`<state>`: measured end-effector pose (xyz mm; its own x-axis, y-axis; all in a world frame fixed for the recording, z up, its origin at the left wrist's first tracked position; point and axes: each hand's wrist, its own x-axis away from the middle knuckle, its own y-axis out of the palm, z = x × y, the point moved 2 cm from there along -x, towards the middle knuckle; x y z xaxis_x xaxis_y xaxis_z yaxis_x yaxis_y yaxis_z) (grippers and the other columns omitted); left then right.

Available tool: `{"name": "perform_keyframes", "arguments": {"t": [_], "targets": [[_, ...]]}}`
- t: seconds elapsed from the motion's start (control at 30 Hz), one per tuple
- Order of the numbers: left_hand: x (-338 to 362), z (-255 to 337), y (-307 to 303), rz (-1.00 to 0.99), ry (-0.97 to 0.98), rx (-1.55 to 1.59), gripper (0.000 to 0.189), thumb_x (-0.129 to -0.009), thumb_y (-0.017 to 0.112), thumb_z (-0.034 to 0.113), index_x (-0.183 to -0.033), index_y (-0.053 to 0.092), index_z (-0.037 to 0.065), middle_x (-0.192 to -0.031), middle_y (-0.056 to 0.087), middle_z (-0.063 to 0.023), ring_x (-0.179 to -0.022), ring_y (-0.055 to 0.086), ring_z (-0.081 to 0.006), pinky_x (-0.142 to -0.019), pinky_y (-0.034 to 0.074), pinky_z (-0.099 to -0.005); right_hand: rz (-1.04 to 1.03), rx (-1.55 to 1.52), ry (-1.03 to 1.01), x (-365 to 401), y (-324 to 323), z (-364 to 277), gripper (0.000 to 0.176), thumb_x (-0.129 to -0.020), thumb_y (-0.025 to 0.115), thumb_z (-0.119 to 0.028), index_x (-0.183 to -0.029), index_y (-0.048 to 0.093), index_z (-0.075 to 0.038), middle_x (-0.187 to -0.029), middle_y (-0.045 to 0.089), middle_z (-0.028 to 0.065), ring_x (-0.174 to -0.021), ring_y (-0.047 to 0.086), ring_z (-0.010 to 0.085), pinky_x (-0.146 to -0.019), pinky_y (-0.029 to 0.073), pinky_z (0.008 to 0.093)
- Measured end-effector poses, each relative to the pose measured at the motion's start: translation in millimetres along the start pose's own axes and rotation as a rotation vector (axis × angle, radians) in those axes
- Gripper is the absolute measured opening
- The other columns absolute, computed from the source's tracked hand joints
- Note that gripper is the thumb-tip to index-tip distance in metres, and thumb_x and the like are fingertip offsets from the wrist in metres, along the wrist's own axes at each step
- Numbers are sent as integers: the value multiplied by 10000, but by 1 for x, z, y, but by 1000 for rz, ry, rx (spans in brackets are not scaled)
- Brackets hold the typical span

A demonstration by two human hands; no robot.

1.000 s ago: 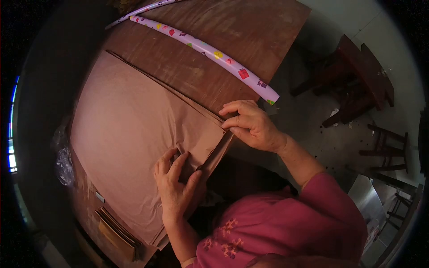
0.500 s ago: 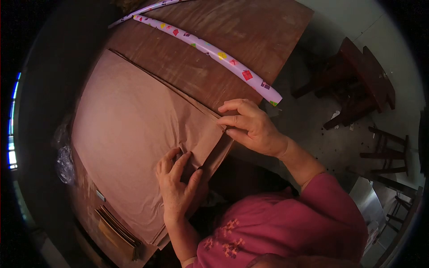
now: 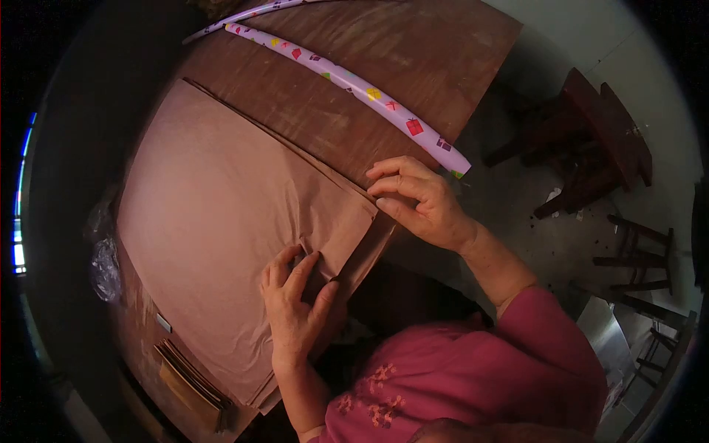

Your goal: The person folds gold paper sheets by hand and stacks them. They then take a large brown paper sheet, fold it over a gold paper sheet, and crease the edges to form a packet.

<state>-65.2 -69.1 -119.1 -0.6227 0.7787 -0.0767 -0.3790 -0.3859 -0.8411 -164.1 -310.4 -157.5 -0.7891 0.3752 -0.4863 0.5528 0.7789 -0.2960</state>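
A stack of large brown paper sheets (image 3: 214, 177) lies on the wooden table (image 3: 436, 59). My left hand (image 3: 295, 303) rests on the near edge of the stack, its fingers apart, and the top sheet is creased around its fingertips. At the right corner of the stack is my right hand (image 3: 421, 199), fingers curved and slightly apart, with the thumb just beside the paper corner. Nothing shows between its fingers. Beyond this hand lies a pink patterned roll (image 3: 354, 83).
A second pink roll (image 3: 255, 11) lies at the far edge. Folded brown pieces (image 3: 192, 384), a small metallic object (image 3: 164, 323) and clear plastic (image 3: 105, 269) are at the left. Dark wooden furniture (image 3: 598, 133) and a stool (image 3: 639, 258) stand on the floor at right.
My right hand has shifted slightly up and right, off the paper corner, and its thumb has moved nearer the index finger. My left hand stays nearly in place on the sheet.
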Motion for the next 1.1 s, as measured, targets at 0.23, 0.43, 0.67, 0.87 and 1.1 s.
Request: {"name": "perform_keyframes", "arguments": {"t": [0.23,0.43,0.67,0.87,1.1], "targets": [[1,-2,0,1,4,2,490,-724,793,213,-1175,680,56,-1309,569,-157,-1200,502,-361,-1039,392,-459,-33,39,24,-1,2,6,220,-796,751,-50,-1007,691,-33,-1118,630,95,-1040,621,266,-873,523,347],[1,-1,1,-4,-5,-7,495,-725,794,219,-1179,679,57,-1313,565,-157,-1200,500,-364,-1040,387,-461,-85,63,38,1,4,5,292,-743,733,-1,-1025,704,-71,-1136,629,69,-1075,602,264,-917,495,365],[1,0,1,4,-12,-5,489,-726,792,219,-1173,680,55,-1309,565,-158,-1198,501,-363,-1038,388,-461,-98,93,-46,2,5,5,273,-734,723,17,-973,743,-113,-1163,627,54,-1113,586,254,-954,468,366],[0,1,0,2,-4,-14,493,-723,794,221,-1174,678,58,-1310,564,-153,-1195,504,-359,-1032,394,-462,-162,48,-127,2,3,7,274,-705,747,27,-944,766,-104,-1239,622,70,-1211,556,268,-1001,435,381],[1,1,-1,21,10,-44,545,-739,794,255,-1232,649,75,-1320,558,-142,-1202,502,-358,-1028,396,-462,-161,140,-195,-3,5,1,179,-679,769,-16,-832,706,-85,-1201,638,60,-1173,582,278,-969,443,398]]}}
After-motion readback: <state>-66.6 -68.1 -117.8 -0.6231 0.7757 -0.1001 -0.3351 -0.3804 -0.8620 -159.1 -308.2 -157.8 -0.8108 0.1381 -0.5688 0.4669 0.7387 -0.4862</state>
